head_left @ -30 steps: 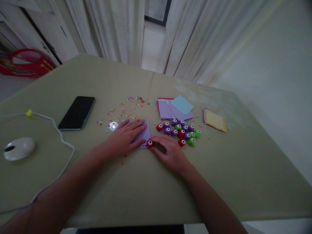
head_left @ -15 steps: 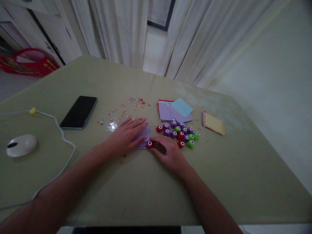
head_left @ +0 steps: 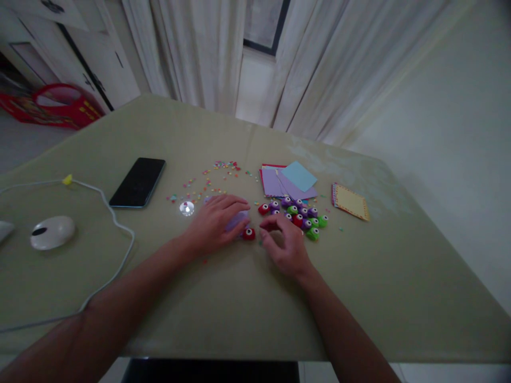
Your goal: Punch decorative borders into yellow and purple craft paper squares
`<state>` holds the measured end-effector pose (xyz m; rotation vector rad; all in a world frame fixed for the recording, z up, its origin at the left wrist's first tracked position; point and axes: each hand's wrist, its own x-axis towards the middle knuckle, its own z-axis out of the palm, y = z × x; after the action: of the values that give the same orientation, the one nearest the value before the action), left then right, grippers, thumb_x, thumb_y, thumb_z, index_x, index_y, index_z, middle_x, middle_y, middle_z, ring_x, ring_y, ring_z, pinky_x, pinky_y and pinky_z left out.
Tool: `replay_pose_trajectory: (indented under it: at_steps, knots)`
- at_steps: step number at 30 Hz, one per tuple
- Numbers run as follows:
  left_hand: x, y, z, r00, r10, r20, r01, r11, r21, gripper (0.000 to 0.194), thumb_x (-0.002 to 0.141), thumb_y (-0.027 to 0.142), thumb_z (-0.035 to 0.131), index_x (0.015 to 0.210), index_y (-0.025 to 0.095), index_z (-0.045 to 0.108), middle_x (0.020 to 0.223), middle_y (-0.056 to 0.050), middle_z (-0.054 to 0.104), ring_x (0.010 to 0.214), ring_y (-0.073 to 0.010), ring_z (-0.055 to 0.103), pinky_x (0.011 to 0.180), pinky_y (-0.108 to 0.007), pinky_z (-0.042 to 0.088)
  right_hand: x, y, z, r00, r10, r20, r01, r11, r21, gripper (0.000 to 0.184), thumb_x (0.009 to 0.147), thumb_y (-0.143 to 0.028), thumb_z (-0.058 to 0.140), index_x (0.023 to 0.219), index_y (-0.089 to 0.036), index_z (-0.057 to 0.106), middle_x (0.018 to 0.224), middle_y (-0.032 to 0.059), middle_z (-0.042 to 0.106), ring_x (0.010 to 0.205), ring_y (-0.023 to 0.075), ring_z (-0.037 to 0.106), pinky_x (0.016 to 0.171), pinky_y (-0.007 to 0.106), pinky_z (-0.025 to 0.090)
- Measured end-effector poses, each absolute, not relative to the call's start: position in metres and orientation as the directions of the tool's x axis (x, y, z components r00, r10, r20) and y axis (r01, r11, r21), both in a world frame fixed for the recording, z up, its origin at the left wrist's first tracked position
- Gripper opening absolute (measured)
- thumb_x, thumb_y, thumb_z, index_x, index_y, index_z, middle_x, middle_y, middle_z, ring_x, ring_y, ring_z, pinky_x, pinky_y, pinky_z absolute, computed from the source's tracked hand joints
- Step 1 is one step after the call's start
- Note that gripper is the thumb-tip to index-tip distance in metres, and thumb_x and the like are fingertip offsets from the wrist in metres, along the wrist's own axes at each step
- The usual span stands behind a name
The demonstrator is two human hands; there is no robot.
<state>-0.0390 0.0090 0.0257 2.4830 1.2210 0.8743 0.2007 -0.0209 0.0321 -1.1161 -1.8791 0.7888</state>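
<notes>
My left hand (head_left: 219, 219) curls over a purple card (head_left: 238, 219), its fingers across the card and its thumb close to the table. Much of the card is hidden under the hand. At the card's near right corner sits a small red paper punch (head_left: 249, 234) with a round white eye, beside my left thumb. My right hand (head_left: 285, 246) is just right of that punch, apart from it, thumb and fingers bent with a gap between them and nothing held. Behind my right hand lies a cluster of red, purple and green punches (head_left: 306, 213), partly covered by it.
Colored paper bits (head_left: 227, 165) are scattered beyond my left hand, near a shiny round disc (head_left: 187, 208). Purple and blue cards (head_left: 299, 176) lie behind the punches, and a yellow card stack (head_left: 351, 201) at right. A phone (head_left: 138, 182), white mouse (head_left: 52, 232) and cable (head_left: 130, 239) are at left.
My right hand has let go of the red punch and drawn back to the right. The left hand's fingers have curled from lying flat, and the card and punch have shifted slightly right.
</notes>
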Motion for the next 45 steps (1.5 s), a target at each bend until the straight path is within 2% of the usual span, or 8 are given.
replay_pose_trajectory:
  at_steps: [3,7,12,17,30,35,39,45]
  knots:
    - [-0.042,0.009,0.029,0.481,0.753,0.449,0.624,-0.654,0.428,0.028,0.109,0.035,0.052,0.116,0.021,0.075,0.115,-0.010,0.078,0.109,-0.0277,0.070,0.100,-0.045,0.051,0.193,-0.020,0.036,-0.182,0.930,0.318,0.223,0.354,-0.908,0.037,0.105,-0.039,0.059,0.073,-0.023,0.051,0.069,-0.0029,0.048,0.063,0.0144,0.045,0.062,0.030,0.038]
    - [-0.044,0.006,0.034,0.584,0.697,0.416,0.538,-0.717,0.444,0.026,0.107,0.039,0.058,0.115,0.021,0.076,0.110,-0.008,0.077,0.105,-0.0262,0.070,0.097,-0.042,0.050,0.172,-0.010,0.041,-0.180,0.943,0.280,-0.017,0.282,-0.959,0.060,0.107,-0.057,0.055,0.061,-0.024,0.037,0.058,-0.0058,0.030,0.054,0.0126,0.027,0.055,0.031,0.023]
    - [-0.044,0.004,0.033,0.642,0.666,0.380,0.529,-0.744,0.408,0.025,0.101,0.044,0.067,0.114,0.024,0.076,0.112,-0.008,0.077,0.108,-0.0286,0.070,0.098,-0.044,0.048,0.143,0.001,0.051,-0.230,0.959,0.163,0.013,0.171,-0.985,0.071,0.099,-0.075,0.055,0.055,-0.025,0.031,0.051,-0.0071,0.027,0.049,0.0108,0.024,0.051,0.031,0.023]
    - [-0.043,0.006,0.026,0.646,0.663,0.378,0.537,-0.747,0.392,0.020,0.100,0.039,0.068,0.112,0.024,0.076,0.123,-0.010,0.076,0.111,-0.0300,0.069,0.095,-0.044,0.048,0.134,0.000,0.043,-0.251,0.957,0.146,0.100,0.176,-0.979,0.068,0.099,-0.074,0.051,0.055,-0.025,0.033,0.052,-0.0059,0.030,0.052,0.0119,0.027,0.053,0.031,0.025]
    - [-0.044,0.009,0.025,0.667,0.654,0.357,0.525,-0.753,0.397,0.015,0.100,0.036,0.071,0.107,0.024,0.076,0.105,-0.008,0.076,0.098,-0.0274,0.067,0.084,-0.041,0.045,0.137,-0.006,0.034,-0.254,0.953,0.168,0.094,0.197,-0.976,0.064,0.103,-0.068,0.049,0.058,-0.025,0.035,0.056,-0.0048,0.032,0.054,0.0126,0.027,0.055,0.032,0.025]
    - [-0.042,0.006,0.029,0.591,0.712,0.379,0.495,-0.691,0.527,0.023,0.103,0.043,0.068,0.114,0.024,0.076,0.109,-0.007,0.076,0.103,-0.0261,0.069,0.093,-0.042,0.050,0.161,-0.002,0.052,-0.177,0.964,0.198,0.153,0.226,-0.962,0.057,0.103,-0.060,0.053,0.062,-0.025,0.036,0.059,-0.0051,0.032,0.057,0.0132,0.029,0.057,0.032,0.025]
    - [-0.039,0.004,0.032,0.515,0.788,0.337,0.467,-0.588,0.661,0.021,0.104,0.039,0.064,0.105,0.024,0.077,0.100,-0.005,0.074,0.093,-0.0227,0.068,0.084,-0.037,0.053,0.186,0.008,0.063,-0.285,0.957,0.051,0.410,0.170,-0.896,0.046,0.096,-0.046,0.063,0.064,-0.023,0.041,0.063,-0.0054,0.038,0.061,0.0127,0.035,0.058,0.030,0.025]
    - [-0.038,0.004,0.035,0.487,0.786,0.381,0.455,-0.601,0.657,0.019,0.100,0.023,0.058,0.102,0.023,0.076,0.097,-0.005,0.074,0.093,-0.0222,0.068,0.085,-0.037,0.052,0.190,0.015,0.056,-0.423,0.874,-0.240,0.577,0.056,-0.815,0.037,0.093,-0.043,0.069,0.069,-0.021,0.051,0.064,-0.0060,0.048,0.061,0.0116,0.040,0.056,0.027,0.025]
